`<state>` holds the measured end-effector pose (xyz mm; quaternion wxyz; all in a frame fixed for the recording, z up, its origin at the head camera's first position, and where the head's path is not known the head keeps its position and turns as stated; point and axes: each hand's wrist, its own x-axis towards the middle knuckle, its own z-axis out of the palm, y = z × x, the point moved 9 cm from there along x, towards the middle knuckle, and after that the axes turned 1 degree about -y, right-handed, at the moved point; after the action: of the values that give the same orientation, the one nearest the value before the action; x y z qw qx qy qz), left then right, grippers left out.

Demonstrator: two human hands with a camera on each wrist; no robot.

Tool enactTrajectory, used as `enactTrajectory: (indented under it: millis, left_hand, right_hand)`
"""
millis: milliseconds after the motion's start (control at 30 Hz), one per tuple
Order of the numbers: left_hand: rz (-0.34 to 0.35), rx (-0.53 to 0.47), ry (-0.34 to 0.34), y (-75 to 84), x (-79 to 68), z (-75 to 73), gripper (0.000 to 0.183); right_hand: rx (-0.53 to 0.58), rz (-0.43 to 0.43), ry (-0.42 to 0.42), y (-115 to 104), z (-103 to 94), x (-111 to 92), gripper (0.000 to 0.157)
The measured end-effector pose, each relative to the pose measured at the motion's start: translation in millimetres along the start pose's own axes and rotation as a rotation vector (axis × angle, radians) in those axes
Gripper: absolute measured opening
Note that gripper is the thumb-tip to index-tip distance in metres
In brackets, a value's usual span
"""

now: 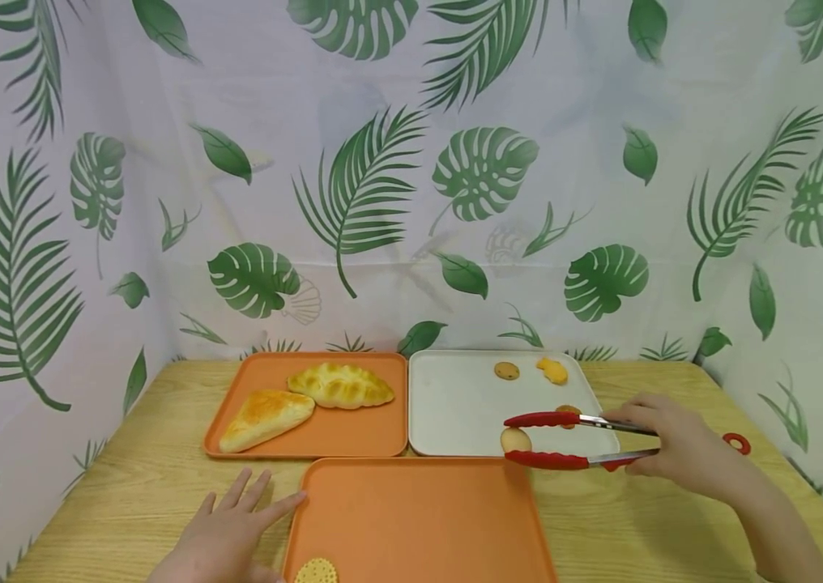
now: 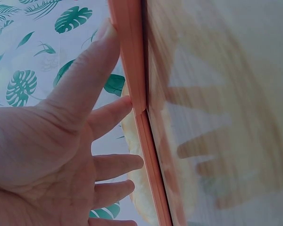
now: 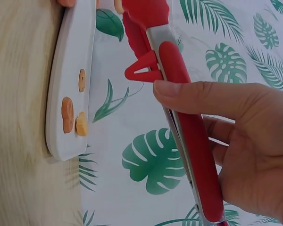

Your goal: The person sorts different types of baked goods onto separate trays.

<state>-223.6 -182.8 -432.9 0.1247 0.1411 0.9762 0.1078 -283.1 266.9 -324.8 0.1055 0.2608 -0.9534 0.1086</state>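
My right hand grips red-and-metal kitchen tongs. Between the tong tips is a pale round cookie, over the front edge of the white tray. In the right wrist view, my thumb and fingers wrap the red tong handle. My left hand has spread fingers beside the front orange tray; one finger touches its left rim. The left wrist view shows the left hand's fingers extended near the tray edge. A yellow dotted cracker lies at that tray's near left, cut off by the frame.
On the white tray lie a brown cookie, an orange-yellow fish-shaped cracker and another brown cookie, partly behind the tongs. The back left orange tray bears a triangular bread and a ridged loaf. Leaf-printed cloth surrounds the wooden table.
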Motion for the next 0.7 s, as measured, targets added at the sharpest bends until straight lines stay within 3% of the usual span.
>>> enactTrajectory:
  millis: [233, 700]
  left_hand:
    - [0.005, -0.004, -0.002, -0.5, -0.2, 0.9, 0.091]
    - [-0.003, -0.001, 0.000, -0.7, -0.9, -0.5, 0.091]
  right_hand:
    - [-0.026, 0.133, -0.042, 23, 10.0, 14, 0.057]
    - [-0.053, 0.269, -0.056, 51, 35.9, 27, 0.055]
